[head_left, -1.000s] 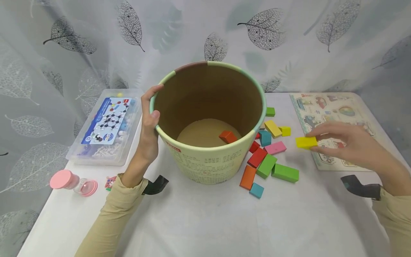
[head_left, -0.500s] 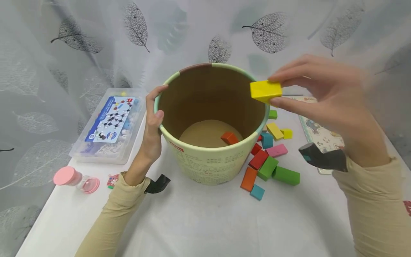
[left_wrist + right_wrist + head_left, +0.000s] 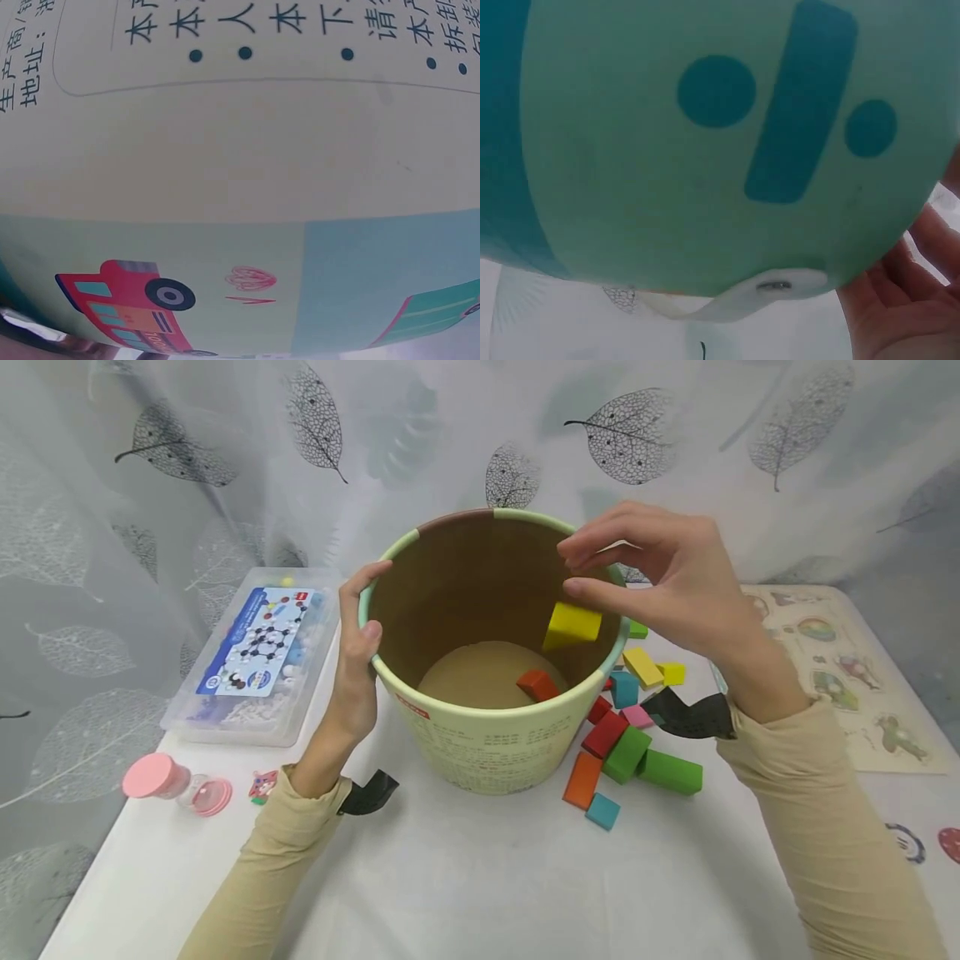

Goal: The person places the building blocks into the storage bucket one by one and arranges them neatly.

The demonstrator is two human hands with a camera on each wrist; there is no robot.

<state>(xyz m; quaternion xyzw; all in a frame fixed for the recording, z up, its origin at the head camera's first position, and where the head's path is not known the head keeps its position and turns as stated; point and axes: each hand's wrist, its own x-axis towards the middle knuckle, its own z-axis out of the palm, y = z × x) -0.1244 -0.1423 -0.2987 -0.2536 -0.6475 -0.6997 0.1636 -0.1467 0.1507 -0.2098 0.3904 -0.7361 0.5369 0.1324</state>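
Observation:
A large pale-green bucket (image 3: 480,747) stands upright, its wall filling most of both wrist views. My left hand (image 3: 352,672) grips its left rim, thumb and finger hooked at the edge. Over the right rim reaches my right hand (image 3: 663,578), thumb and fingers parted with nothing between them. Just below those fingertips a yellow block (image 3: 572,626) is in the air inside the bucket, apart from the hand. On the bucket's floor lies an orange-red block (image 3: 537,685). In the right wrist view, the right hand (image 3: 911,300) shows beside the bucket's wall.
Right of the bucket lie loose blocks: green (image 3: 670,772), red (image 3: 604,734), orange (image 3: 582,780), blue (image 3: 603,811), yellow and pink ones. A picture board (image 3: 862,693) is farther right. At left are a clear plastic box (image 3: 251,660) and a pink-capped bottle (image 3: 155,775).
My right hand carried the yellow block from beside the picture board up and left over the bucket, then let go of it. The left hand stayed on the rim.

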